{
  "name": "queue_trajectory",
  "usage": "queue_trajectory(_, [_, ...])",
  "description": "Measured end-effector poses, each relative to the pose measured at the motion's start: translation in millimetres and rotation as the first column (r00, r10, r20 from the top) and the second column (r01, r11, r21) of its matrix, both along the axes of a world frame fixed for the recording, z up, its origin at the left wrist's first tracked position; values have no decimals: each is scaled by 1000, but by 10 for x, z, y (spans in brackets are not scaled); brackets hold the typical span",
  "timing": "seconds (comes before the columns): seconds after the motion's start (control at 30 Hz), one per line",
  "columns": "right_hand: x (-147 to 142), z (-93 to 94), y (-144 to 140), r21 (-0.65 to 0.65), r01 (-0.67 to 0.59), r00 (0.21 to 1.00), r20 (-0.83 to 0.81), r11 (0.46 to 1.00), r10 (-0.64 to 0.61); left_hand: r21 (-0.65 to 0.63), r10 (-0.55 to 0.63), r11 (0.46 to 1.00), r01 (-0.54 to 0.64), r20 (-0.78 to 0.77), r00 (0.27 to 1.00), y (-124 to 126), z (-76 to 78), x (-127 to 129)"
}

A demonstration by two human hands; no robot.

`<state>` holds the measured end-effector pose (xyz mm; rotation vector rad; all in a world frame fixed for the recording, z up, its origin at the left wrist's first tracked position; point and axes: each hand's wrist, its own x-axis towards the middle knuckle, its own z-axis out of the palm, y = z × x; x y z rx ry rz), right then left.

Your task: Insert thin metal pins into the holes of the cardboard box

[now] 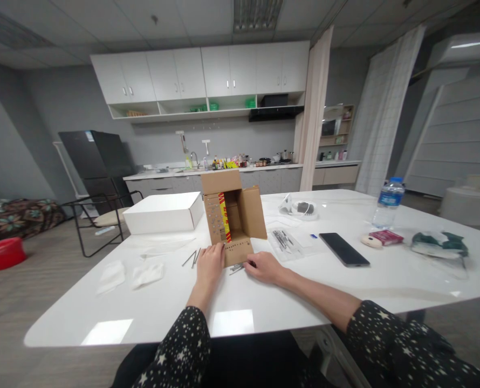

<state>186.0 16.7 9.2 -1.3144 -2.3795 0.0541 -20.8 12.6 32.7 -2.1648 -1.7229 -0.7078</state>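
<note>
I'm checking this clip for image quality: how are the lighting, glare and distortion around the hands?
Head view: even ceiling light, with bright square reflections on the glossy white table near its front edge; wide-angle bending curves the table rim and the walls; the left hand, right hand and open brown cardboard box are reasonably sharp; the small dark metal pieces by the right hand are too small to identify.

Nothing is showing clearly enough to be read. The open cardboard box [232,218] is carrying a yellow and red strip with markings on its inner flap and small dark print on its lower flap, but both are coming out too small and blurred to make out. The label on the water bottle [388,203] is staying just as illegible.
</note>
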Motion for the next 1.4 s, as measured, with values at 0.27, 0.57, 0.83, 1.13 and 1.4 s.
queue_trajectory(0.27, [1,24,-16,-32,19,1000,-8,999,-20,90,-35,996,13,244,969,36,-196,-24])
queue_trajectory(0.57, [-4,22,-16,-25,23,1000,4,999,-23,120,-59,993,21,323,945,53,-228,-39])
queue_trajectory(0.83, [-1,36,-30,-37,22,1000,4,999,-22,121,-67,992,26,346,936,68,-253,-43])
queue_trajectory(1.13, [-6,34,-32,-34,18,1000,-19,999,-19,94,-58,995,28,330,942,33,-232,-22])
queue_trajectory(1.4, [0,54,-44,-36,13,1000,0,999,-13,100,-46,995,15,324,945,17,-213,-14])
